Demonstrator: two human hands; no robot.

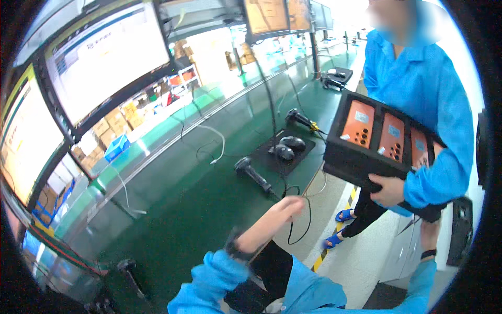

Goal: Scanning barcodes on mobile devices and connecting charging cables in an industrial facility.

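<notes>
My left hand (276, 215) reaches forward over the edge of the green bench (198, 209). It is blurred, its fingers are stretched out, and it holds nothing. A black strap (234, 249) circles its wrist above the blue sleeve. A person in a blue coat (418, 89) stands at the right holding a black tray (355, 162) of orange units (358, 123) against their body, one hand (389, 191) under it. My right forearm (429, 243) rises toward the tray's lower corner. That hand is hidden behind the person's sleeve.
A black handheld scanner (253, 175) lies on the bench just beyond my left hand, its cable looping off the edge. Two computer mice sit on a black mat (285, 149), with a second scanner (299, 118) behind. Monitors (104, 57) hang at upper left. Yellow-black tape (334, 235) marks the floor.
</notes>
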